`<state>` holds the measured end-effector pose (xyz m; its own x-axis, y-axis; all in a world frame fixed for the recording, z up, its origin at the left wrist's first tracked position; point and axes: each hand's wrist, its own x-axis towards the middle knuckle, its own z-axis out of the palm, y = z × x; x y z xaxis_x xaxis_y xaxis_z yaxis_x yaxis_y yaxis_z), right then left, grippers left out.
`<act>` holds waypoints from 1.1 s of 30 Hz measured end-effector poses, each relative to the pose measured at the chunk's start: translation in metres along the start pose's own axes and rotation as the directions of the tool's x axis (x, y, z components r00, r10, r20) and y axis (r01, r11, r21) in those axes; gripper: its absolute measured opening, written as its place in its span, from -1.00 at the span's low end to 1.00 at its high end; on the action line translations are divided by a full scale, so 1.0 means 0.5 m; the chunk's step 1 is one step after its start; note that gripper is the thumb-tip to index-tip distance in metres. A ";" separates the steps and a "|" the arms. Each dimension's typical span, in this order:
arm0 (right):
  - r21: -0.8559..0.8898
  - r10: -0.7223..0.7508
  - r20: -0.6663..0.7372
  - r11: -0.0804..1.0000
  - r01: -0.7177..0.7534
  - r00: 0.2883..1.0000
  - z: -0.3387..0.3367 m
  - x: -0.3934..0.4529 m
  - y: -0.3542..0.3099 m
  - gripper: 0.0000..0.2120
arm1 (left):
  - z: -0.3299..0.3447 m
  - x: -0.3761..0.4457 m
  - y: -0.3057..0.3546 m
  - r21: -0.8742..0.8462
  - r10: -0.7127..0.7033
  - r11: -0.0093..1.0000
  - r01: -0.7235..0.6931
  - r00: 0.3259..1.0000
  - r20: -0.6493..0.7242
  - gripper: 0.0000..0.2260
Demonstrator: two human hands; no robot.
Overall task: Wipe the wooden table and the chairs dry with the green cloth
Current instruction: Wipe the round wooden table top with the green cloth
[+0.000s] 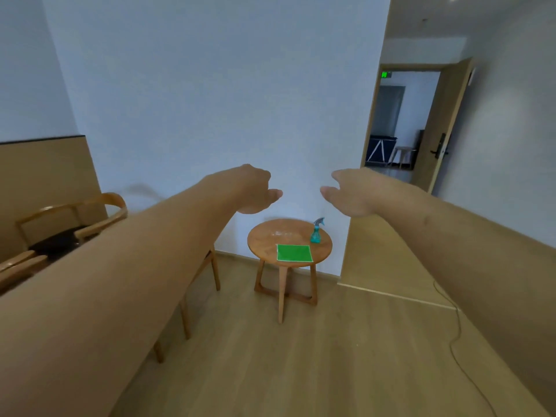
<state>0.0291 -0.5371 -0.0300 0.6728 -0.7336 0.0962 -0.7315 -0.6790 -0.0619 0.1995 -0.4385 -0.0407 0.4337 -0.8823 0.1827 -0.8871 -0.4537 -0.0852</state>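
A small round wooden table stands by the white wall ahead. The green cloth lies flat and folded on its near edge, and wet drops glint on the tabletop behind it. A wooden chair with a dark seat sits at the left, partly hidden by my left arm. Both arms stretch forward above the table. My left hand and my right hand hang in the air with fingers drooping down, holding nothing, well short of the cloth.
A teal spray bottle stands on the table's right side. A thin cable runs across the wooden floor at the right. An open door leads to a corridor at the back right. A second chair's arm shows at the far left.
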 end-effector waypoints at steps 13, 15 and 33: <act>-0.040 0.048 0.048 0.998 -0.046 0.998 0.114 0.435 0.025 -0.47 | 0.184 0.423 -0.089 -0.002 0.072 0.997 -0.072 0.994 0.087 -0.47; -0.036 0.059 0.075 0.998 -0.056 0.995 0.141 0.490 0.032 -0.49 | 0.218 0.479 -0.086 -0.014 0.091 0.996 -0.091 0.989 0.113 -0.48; -0.047 0.027 0.166 0.999 -0.020 0.986 0.307 1.024 0.239 -0.61 | 0.442 1.023 -0.024 -0.004 0.113 0.993 -0.115 0.963 0.246 -0.48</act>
<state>0.3029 -0.9982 -0.1408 0.6615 -0.7465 -0.0714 -0.7491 -0.6622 -0.0173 0.4669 -0.9121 -0.1627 0.3565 -0.9313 -0.0745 -0.9318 -0.3485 -0.1014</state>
